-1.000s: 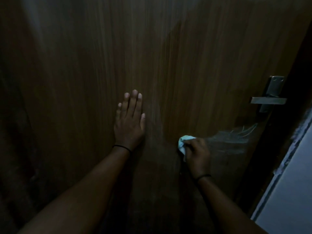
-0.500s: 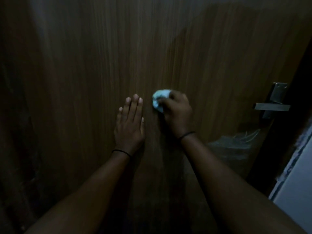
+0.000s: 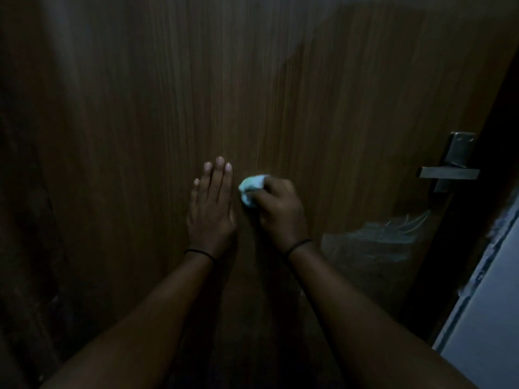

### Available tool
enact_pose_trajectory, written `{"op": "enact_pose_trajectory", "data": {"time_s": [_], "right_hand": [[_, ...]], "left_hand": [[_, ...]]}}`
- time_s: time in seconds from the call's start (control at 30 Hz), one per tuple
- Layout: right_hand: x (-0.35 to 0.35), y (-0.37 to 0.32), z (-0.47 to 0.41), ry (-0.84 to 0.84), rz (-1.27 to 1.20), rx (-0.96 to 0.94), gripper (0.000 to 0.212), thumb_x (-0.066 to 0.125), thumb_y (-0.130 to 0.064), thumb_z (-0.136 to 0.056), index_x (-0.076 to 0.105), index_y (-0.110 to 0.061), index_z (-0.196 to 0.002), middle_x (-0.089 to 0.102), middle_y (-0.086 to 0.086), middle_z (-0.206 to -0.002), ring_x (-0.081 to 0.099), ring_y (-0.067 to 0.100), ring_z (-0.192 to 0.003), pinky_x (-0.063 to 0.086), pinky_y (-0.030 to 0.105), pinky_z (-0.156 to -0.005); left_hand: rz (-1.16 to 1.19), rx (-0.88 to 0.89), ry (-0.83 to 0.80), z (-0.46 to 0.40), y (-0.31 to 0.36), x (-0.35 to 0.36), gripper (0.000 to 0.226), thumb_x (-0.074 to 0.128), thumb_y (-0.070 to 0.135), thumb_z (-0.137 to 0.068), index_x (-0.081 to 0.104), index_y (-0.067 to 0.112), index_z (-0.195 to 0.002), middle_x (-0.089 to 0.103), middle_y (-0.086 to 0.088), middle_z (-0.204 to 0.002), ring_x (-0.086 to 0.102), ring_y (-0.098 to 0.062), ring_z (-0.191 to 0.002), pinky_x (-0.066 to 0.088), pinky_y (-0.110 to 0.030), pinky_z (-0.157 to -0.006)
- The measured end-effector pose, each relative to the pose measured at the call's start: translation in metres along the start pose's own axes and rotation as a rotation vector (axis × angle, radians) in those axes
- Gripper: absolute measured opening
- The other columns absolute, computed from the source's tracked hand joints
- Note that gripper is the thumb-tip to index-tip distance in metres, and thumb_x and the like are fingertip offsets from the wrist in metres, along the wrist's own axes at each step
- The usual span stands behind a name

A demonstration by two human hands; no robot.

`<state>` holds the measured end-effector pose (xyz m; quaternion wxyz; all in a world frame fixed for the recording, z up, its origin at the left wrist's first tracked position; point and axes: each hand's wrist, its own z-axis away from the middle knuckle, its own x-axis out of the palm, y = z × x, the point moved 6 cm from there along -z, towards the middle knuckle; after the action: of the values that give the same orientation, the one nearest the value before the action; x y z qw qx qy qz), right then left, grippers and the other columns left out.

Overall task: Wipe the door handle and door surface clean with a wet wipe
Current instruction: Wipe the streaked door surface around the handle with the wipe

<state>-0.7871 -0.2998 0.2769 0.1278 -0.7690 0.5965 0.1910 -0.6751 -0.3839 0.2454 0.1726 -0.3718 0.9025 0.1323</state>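
Wipe [image 3: 250,189] moved lower | door [image 3: 309,108] dim, maybe streaked | L hand [image 3: 211,209] flat

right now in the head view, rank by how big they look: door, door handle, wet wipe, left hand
1. door
2. left hand
3. door handle
4. wet wipe, partly hidden in the right hand, so its rank against the handle is unsure

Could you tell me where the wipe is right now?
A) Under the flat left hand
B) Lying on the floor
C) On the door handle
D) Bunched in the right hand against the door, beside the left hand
D: the right hand grips the bunched wipe against the door, just right of the flat left hand; the handle is untouched.
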Motion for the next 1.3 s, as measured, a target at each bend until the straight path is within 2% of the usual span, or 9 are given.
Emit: {"op": "enact_pose_trajectory", "data": {"time_s": [0.1,0.23,0.4,0.6,0.77,0.93,1.07,1.2,1.3], "right_hand": [[0.017,0.023,0.075,-0.246,0.026,0.029,0.020,0.066,-0.011,-0.087,0.072,-0.016,-0.105,0.065,0.003,-0.112,0.058,0.019,-0.105,0.048,0.032,-0.088],[-0.049,0.088,0.125,-0.020,0.108,0.340,0.020,0.073,0.003,-0.074,0.074,-0.017,-0.079,0.070,-0.006,-0.089,0.056,0.004,-0.088,0.037,0.006,-0.082],[-0.059,0.102,0.099,0.122,-0.050,0.478,0.016,0.077,-0.005,-0.077,0.075,-0.011,-0.091,0.066,0.002,-0.104,0.062,0.018,-0.098,0.049,0.027,-0.088],[-0.067,0.113,0.138,0.182,-0.075,0.514,0.012,0.068,-0.014,-0.076,0.076,-0.009,-0.083,0.066,0.001,-0.094,0.058,0.004,-0.092,0.036,0.002,-0.088],[-0.074,0.129,0.118,0.270,-0.052,0.606,0.016,0.070,-0.001,-0.076,0.076,-0.009,-0.089,0.066,0.006,-0.104,0.062,0.015,-0.095,0.044,0.015,-0.089],[-0.084,0.141,0.154,0.211,-0.082,0.667,0.021,0.071,0.007,-0.075,0.077,-0.008,-0.087,0.066,0.000,-0.100,0.065,0.018,-0.093,0.037,0.001,-0.088],[-0.120,0.171,0.142,0.398,-0.047,0.854,0.019,0.066,0.000,-0.082,0.077,-0.011,-0.092,0.068,0.009,-0.108,0.066,0.028,-0.096,0.049,0.024,-0.090],[-0.099,0.140,0.123,0.204,0.115,0.628,0.027,0.070,-0.007,-0.084,0.072,-0.012,-0.111,0.063,0.009,-0.118,0.058,0.017,-0.106,0.037,0.015,-0.094],[-0.101,0.150,0.158,0.121,0.096,0.702,0.030,0.070,-0.013,-0.087,0.068,-0.013,-0.117,0.059,0.008,-0.127,0.050,0.010,-0.115,0.036,0.021,-0.098]], "left_hand": [[-0.002,-0.016,-0.038,0.009,-0.003,0.002,0.065,0.036,0.029,-0.099,0.013,0.015,-0.158,0.007,-0.004,-0.167,0.001,-0.019,-0.155,0.002,-0.037,-0.123],[0.020,0.078,-0.134,0.033,0.016,0.020,0.068,0.039,0.036,-0.099,0.011,0.016,-0.158,0.007,-0.003,-0.167,-0.001,-0.018,-0.154,0.003,-0.039,-0.123],[0.053,-0.008,-0.099,0.042,0.031,0.032,0.071,0.041,0.037,-0.098,0.008,0.016,-0.157,0.006,-0.004,-0.166,-0.004,-0.017,-0.154,0.011,-0.043,-0.122],[0.022,0.003,-0.113,0.055,0.016,0.034,0.073,0.038,0.046,-0.099,0.003,0.020,-0.158,0.003,-0.002,-0.167,-0.002,-0.016,-0.154,0.007,-0.039,-0.123],[0.016,-0.036,-0.119,0.054,0.026,0.040,0.076,0.041,0.048,-0.099,0.006,0.018,-0.159,0.004,-0.003,-0.168,-0.001,-0.019,-0.155,0.008,-0.040,-0.123],[0.029,0.042,-0.094,0.048,0.059,0.048,0.079,0.045,0.050,-0.097,0.010,0.016,-0.159,0.006,-0.004,-0.168,0.004,-0.021,-0.155,0.005,-0.038,-0.123],[0.042,0.092,-0.081,0.037,0.082,0.050,0.078,0.049,0.048,-0.097,0.014,0.015,-0.158,0.009,-0.005,-0.167,0.003,-0.021,-0.155,0.009,-0.040,-0.122],[0.068,0.102,-0.066,0.027,0.110,0.053,0.075,0.049,0.045,-0.097,0.018,0.012,-0.157,0.013,-0.006,-0.165,0.005,-0.021,-0.154,0.011,-0.041,-0.121],[0.107,0.093,-0.109,0.028,0.109,0.055,0.075,0.047,0.046,-0.098,0.016,0.014,-0.157,0.011,-0.007,-0.166,0.004,-0.022,-0.154,0.013,-0.045,-0.122]]}}
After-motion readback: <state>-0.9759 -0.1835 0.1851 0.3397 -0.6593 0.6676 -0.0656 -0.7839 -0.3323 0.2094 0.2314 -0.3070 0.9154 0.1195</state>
